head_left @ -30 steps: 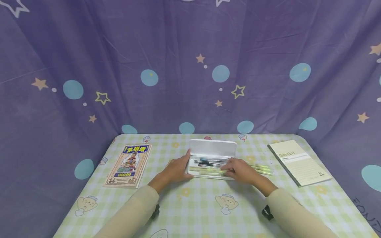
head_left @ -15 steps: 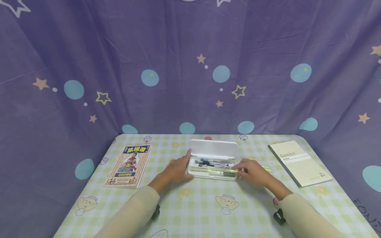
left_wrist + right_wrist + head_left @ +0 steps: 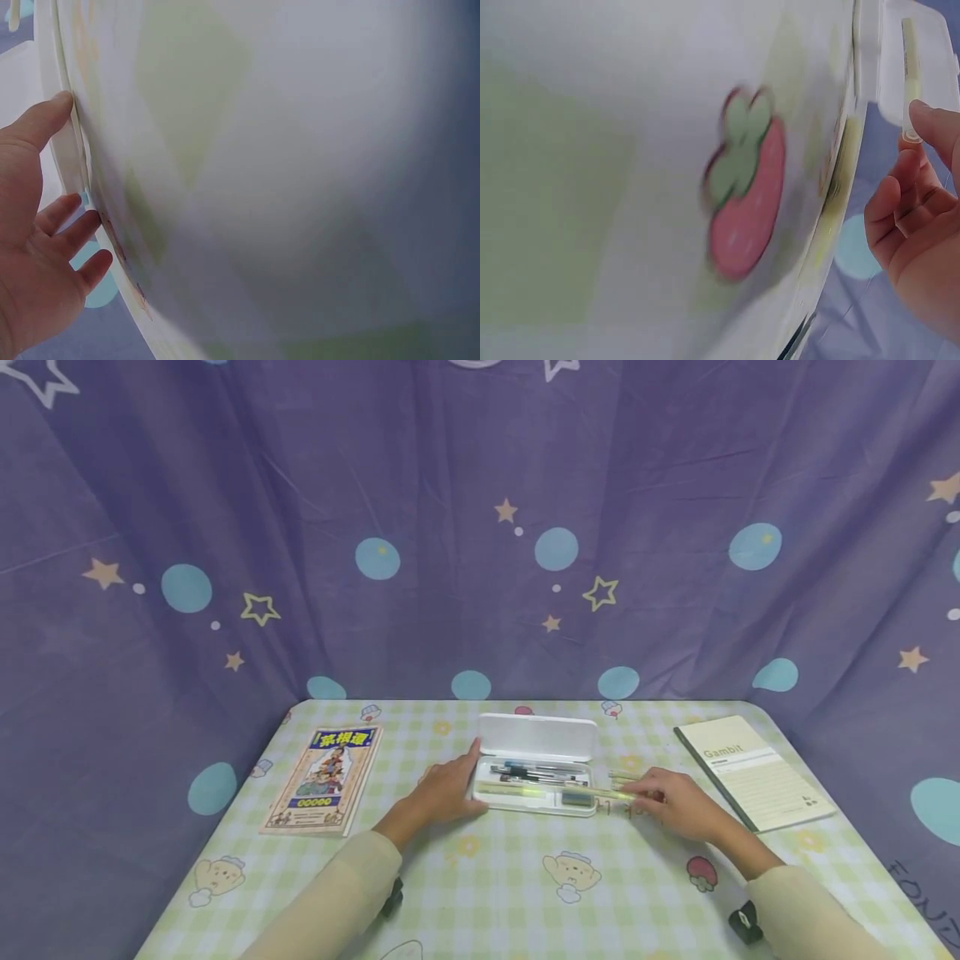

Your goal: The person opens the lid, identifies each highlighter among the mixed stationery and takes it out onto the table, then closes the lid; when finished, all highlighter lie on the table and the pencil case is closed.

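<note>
An open white pencil case (image 3: 536, 811) lies mid-table with its lid (image 3: 536, 737) raised at the back. Inside are several pens (image 3: 536, 770) and, nearer the front, a pale yellow highlighter (image 3: 510, 789). My left hand (image 3: 448, 787) holds the case's left end, thumb at the near corner and index finger stretched to the back corner. Between thumb and fingertips my right hand (image 3: 671, 802) pinches another pale yellow highlighter (image 3: 911, 67) by its clear end; its far end overlaps the case in the head view. Behind the right hand, part of another highlighter (image 3: 622, 775) shows on the table.
An illustrated booklet (image 3: 324, 779) lies at the left of the checked tablecloth (image 3: 480, 893). At the right is a cream notebook (image 3: 753, 771) with a dark spine. A purple curtain (image 3: 480, 527) hangs behind the table.
My right hand has drawn back to the right from over the pencil case, with the highlighter between its fingertips. The left hand has stayed at the case's left end.
</note>
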`<act>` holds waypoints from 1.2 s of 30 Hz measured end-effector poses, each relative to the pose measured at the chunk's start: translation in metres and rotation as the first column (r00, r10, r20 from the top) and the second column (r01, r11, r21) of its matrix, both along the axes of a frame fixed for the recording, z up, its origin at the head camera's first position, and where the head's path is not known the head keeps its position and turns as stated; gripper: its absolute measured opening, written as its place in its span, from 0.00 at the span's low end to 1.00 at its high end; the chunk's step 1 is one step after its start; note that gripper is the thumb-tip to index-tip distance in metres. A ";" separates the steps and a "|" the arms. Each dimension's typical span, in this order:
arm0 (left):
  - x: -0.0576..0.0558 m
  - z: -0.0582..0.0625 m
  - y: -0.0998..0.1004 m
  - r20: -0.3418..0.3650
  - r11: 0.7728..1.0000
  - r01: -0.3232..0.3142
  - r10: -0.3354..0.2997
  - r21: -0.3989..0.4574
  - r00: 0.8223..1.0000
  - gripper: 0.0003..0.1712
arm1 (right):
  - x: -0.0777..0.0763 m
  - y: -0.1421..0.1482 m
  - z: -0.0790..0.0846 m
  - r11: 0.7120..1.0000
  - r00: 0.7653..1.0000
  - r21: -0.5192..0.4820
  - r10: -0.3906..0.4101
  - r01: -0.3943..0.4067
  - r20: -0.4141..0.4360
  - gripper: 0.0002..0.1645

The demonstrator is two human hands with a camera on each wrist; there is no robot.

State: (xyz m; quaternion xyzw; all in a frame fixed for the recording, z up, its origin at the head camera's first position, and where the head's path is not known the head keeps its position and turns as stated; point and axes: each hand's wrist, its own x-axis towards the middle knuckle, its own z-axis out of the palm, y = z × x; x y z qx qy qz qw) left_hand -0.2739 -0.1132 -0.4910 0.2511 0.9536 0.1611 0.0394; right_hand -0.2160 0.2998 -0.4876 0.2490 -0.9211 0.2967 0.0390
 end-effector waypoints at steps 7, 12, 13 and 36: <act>-0.001 -0.003 0.000 0.002 1.000 -0.006 0.006 0.008 1.000 0.69 | 0.008 0.023 -0.008 1.000 0.995 0.016 -0.016 0.017 -0.094 0.13; -0.002 -0.003 0.000 -0.008 1.000 0.004 -0.004 0.002 1.000 0.69 | 0.012 0.037 -0.009 0.999 0.994 0.030 -0.033 0.036 -0.100 0.13; -0.002 -0.003 0.000 -0.009 1.000 0.004 -0.004 0.002 1.000 0.69 | 0.013 0.039 -0.009 0.999 0.994 0.030 -0.037 0.041 -0.099 0.13; -0.001 -0.002 0.001 0.006 1.000 -0.007 0.007 -0.010 1.000 0.69 | 0.010 0.054 -0.019 0.968 0.970 0.093 -0.226 0.235 -0.094 0.11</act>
